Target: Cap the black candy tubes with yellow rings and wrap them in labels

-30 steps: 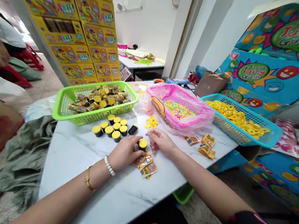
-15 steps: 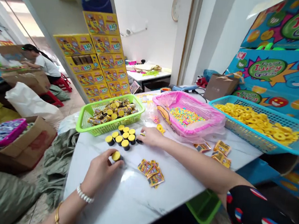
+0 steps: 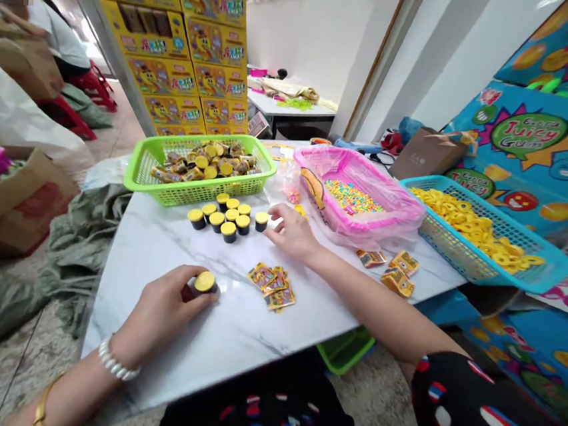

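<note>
My left hand (image 3: 161, 308) is closed around a small black cup with a yellow lid (image 3: 203, 282), standing on the white marble table (image 3: 232, 335). My right hand (image 3: 293, 232) reaches to the group of several black cups with yellow lids (image 3: 223, 217), its fingers pinched beside the rightmost cup (image 3: 262, 220); what they pinch I cannot make out. A pile of yellow sachets (image 3: 271, 285) lies between my hands.
A green basket (image 3: 141, 176) holds wrapped cups, a pink basket (image 3: 405, 211) holds coloured candy, a blue basket (image 3: 549, 275) holds yellow rings. More sachets (image 3: 393, 274) lie by the pink basket. Yellow boxes (image 3: 179, 49) stack behind. Another person (image 3: 55, 30) sits far left.
My left hand carried one lidded cup toward the near left of the table. My right hand moved from the sachets up to the group of cups.
</note>
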